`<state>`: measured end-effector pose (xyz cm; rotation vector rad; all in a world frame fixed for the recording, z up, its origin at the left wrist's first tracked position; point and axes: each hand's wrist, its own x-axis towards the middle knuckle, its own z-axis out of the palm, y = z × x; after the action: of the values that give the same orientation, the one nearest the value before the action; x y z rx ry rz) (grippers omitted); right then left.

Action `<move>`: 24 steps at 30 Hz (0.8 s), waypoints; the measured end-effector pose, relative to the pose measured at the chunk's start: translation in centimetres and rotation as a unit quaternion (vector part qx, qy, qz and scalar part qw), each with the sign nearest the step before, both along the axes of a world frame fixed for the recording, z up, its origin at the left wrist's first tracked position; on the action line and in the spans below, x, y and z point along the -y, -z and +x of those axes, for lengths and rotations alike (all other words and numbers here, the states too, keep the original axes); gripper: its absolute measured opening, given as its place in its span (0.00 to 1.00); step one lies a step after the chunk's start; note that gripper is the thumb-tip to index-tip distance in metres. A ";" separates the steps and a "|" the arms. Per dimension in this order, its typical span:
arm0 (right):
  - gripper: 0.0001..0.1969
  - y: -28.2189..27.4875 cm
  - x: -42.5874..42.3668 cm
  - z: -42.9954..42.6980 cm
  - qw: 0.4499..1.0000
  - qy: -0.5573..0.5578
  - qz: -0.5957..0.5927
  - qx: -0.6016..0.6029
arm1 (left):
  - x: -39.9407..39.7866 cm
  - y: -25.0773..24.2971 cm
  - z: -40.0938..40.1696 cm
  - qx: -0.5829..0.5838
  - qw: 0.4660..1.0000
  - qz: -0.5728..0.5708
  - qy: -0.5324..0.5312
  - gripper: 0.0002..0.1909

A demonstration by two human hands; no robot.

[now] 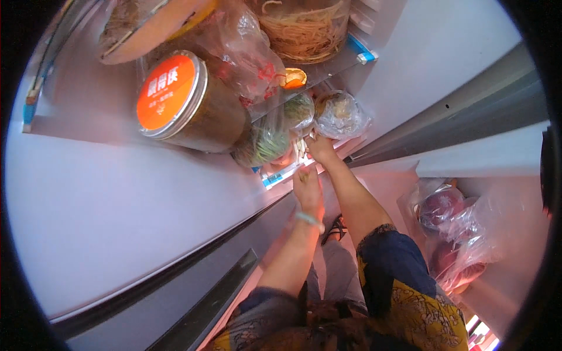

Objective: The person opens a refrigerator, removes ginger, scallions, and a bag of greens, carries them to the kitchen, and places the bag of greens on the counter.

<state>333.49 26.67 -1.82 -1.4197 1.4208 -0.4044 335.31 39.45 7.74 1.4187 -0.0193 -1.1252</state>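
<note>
My left hand [308, 184], with a pale bangle on its wrist, has its fingers bent just in front of a low refrigerator shelf's edge [287, 172]. I cannot make out whether anything is in it. Reaching over that edge, my right hand [322, 148] has curled fingers beside some thin white pieces [300, 147]; whether it grips them is hidden. Left of these lies a clear plastic bag of green vegetables [268, 142]. A bowl under clear film [341, 115] stands just behind my right hand, next to another bag of greens [299, 109].
On the upper glass shelf are a large jar with an orange lid [166, 93], a crumpled plastic bag [246, 57], an orange peel [293, 79] and a clear container of pale strands [305, 30]. The open door [491, 188] holds bagged reddish produce [441, 206] at right.
</note>
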 end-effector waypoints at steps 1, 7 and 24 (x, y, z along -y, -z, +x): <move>0.24 0.4 0.2 -0.1 1.000 -0.020 0.016 -0.015 | 1.8 0.7 0.3 0.045 0.999 -0.002 -0.016 0.12; 0.23 -4.5 -0.7 -0.5 0.994 -0.089 -0.006 -0.061 | 4.9 5.1 2.4 0.101 0.994 -0.043 -0.026 0.24; 0.14 -3.9 -6.8 -5.1 0.992 -0.013 -0.116 0.041 | 7.1 4.1 2.9 0.028 0.997 -0.040 -0.056 0.04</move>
<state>328.37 33.43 2.09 -1.5870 1.3203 -0.6212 338.26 32.39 3.64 1.3626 -0.0238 -0.9831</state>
